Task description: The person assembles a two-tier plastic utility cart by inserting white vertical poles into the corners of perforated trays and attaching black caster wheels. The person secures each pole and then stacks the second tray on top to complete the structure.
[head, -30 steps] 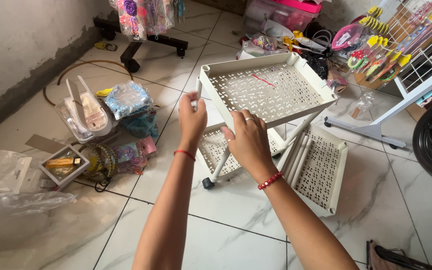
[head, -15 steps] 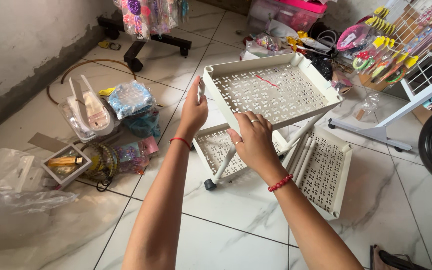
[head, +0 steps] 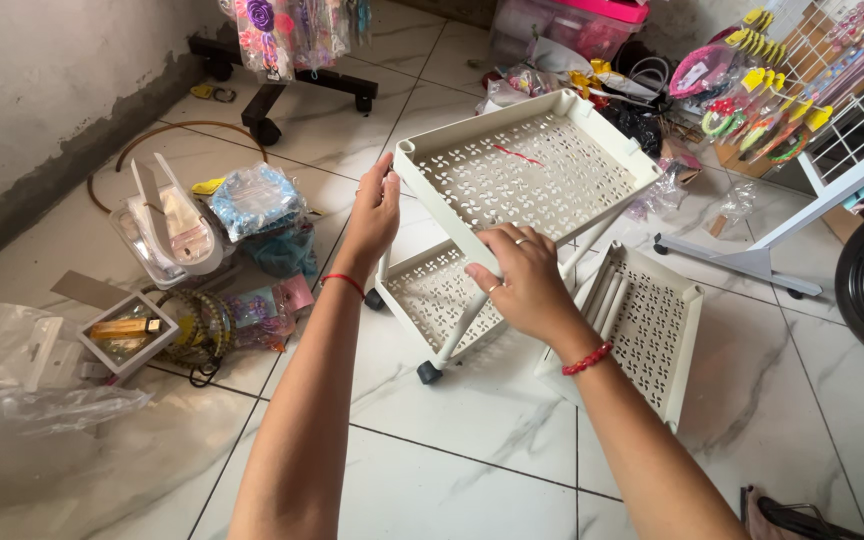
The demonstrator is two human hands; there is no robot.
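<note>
- A floor of glossy white marble-look tiles (head: 472,480) is seen, bare at the near edge between the two forearms.
- A crumpled clear plastic bag (head: 22,400) is spread at the near left, with a small square box (head: 124,335) just beyond it.
- The right hand (head: 524,285) is closed over the near rim of the cream perforated plastic tray (head: 527,165), fingers curled on its edge.
- The left hand (head: 374,212) is wrapped around the tray's left corner post, thumb and fingers closed.
- The tray is held tilted above a lower matching shelf on castors (head: 432,295); a third loose shelf (head: 647,320) lies just right.
- A clear container with packets (head: 167,225) sits left.
- A grey wall (head: 42,110) bounds the far left; a pink-lidded storage bin (head: 582,20) stands far.
</note>
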